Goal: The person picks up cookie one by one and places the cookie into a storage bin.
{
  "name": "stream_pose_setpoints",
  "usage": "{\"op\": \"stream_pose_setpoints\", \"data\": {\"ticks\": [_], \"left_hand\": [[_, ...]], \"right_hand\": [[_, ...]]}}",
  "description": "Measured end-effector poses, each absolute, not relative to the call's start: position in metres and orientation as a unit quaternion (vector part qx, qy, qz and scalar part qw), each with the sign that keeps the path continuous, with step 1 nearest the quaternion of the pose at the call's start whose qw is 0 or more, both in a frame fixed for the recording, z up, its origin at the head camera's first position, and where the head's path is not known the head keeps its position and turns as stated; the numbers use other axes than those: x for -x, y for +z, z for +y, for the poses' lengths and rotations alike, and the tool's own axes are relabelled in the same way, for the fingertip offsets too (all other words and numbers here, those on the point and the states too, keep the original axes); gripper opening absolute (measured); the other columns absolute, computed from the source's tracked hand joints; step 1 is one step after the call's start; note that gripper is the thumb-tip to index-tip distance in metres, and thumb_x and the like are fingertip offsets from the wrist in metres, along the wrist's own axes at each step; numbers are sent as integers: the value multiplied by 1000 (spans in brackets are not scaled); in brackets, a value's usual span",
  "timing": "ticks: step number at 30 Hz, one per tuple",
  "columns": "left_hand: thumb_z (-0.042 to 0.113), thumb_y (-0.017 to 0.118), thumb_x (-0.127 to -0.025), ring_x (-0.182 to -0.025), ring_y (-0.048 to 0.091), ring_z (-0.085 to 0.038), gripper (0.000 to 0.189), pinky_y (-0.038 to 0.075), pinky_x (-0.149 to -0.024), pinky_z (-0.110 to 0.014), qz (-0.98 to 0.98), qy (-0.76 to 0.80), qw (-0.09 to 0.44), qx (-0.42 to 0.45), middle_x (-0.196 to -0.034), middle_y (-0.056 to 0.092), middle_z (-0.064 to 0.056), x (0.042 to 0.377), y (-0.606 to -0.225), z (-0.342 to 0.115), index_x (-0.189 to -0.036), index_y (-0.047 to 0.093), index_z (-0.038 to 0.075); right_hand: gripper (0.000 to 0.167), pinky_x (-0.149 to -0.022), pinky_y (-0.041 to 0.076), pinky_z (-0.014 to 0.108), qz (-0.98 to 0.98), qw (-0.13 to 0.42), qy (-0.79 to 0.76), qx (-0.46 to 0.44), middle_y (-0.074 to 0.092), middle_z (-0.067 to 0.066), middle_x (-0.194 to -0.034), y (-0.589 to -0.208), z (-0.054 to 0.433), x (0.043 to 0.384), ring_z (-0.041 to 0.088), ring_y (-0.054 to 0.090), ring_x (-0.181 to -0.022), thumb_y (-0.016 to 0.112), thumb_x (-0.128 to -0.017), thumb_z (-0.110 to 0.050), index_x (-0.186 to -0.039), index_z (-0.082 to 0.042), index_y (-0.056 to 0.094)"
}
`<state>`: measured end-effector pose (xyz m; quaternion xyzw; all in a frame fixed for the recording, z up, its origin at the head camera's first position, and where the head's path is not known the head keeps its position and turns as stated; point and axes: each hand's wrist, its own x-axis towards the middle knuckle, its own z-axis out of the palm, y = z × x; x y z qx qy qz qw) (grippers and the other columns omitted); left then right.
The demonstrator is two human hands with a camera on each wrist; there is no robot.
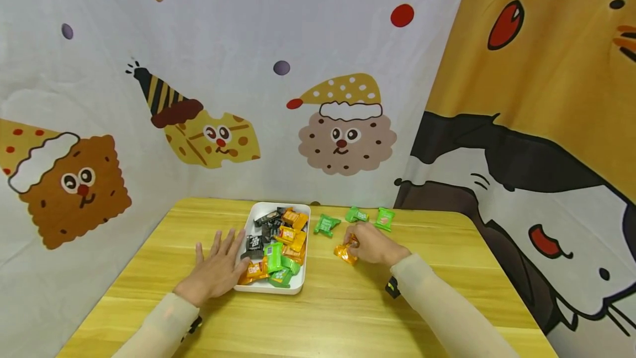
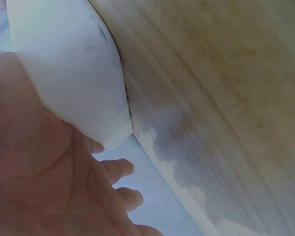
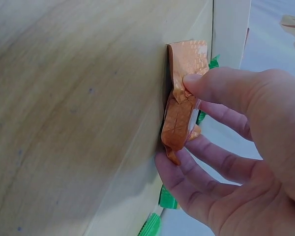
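Note:
My left hand [image 1: 216,269] lies with fingers spread against the left side of a white tray [image 1: 268,290]. In the left wrist view the palm is beside the tray's outer wall [image 2: 73,64]. Orange-wrapped, green-wrapped and black-wrapped candies fill the tray, the black ones [image 1: 255,245] mostly on its left. To the right of the tray, my right hand [image 1: 376,243] pinches an orange-wrapped candy [image 3: 178,123] at the tabletop. Its thumb presses a lighter orange wrapper part [image 3: 189,61]; I cannot tell whether this is a second candy.
Three green-wrapped candies lie on the wooden table [image 1: 343,319] beyond the right hand: one near the tray [image 1: 326,225], one in the middle [image 1: 356,214] and one at the right [image 1: 385,219]. A cartoon-printed cloth [image 1: 238,26] hangs behind the table.

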<state>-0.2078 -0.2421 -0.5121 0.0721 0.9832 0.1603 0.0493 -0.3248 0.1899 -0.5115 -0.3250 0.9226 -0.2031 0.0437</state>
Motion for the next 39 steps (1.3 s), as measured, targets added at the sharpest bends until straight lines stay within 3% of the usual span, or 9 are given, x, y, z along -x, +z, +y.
{"op": "stream_pose_setpoints", "data": {"ticks": [13,29,39], "left_hand": [[55,46,-124,-179,1,-61,83,-3,-131,-98,984,154,48,-73,-195,13,-27,207,-512,-242,-188,16,11],[54,47,-124,-179,0,-62,83,-4,-131,-98,984,156,42,-74,-195,12,-28,207,-513,-242,-188,17,11],[53,48,-124,-179,1,-63,82,-3,-131,-99,984,157,38,-74,-194,13,-28,207,-514,-242,-188,18,10]], "right_hand": [[13,-78,61,24,923,44,-210,320,85,1,-108,-512,189,325,6,66,-86,88,-102,-4,-113,-10,86],[14,-78,60,27,923,30,-206,323,85,1,-110,-505,177,315,10,65,-84,87,-103,-7,-117,-8,88],[14,-72,57,24,906,30,-227,355,86,2,-108,-496,163,309,4,61,-75,83,-106,-7,-119,-7,88]]}}
